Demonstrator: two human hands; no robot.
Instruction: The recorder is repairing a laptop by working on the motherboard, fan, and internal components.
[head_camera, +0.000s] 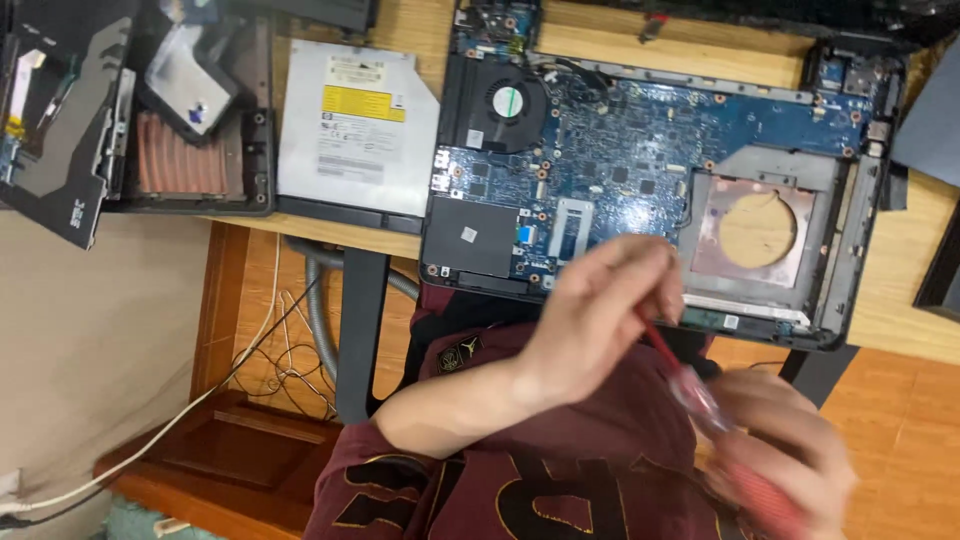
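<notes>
I am closing both hands on a red-handled screwdriver (700, 395), left hand (600, 305) pinching its shaft, right hand (785, 455) gripping its handle, just below the opened laptop's blue motherboard (620, 150), apparently between screws, needing its tip reseated.

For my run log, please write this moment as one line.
left hand: pinching screwdriver shaft | right hand: holding red screwdriver handle | nearby: opened laptop, optical drive

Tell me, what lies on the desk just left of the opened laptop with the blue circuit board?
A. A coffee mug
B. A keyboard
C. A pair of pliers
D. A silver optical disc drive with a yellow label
D: a flat silver optical drive with a yellow label lies beside the laptop base on the wooden desk.
</notes>
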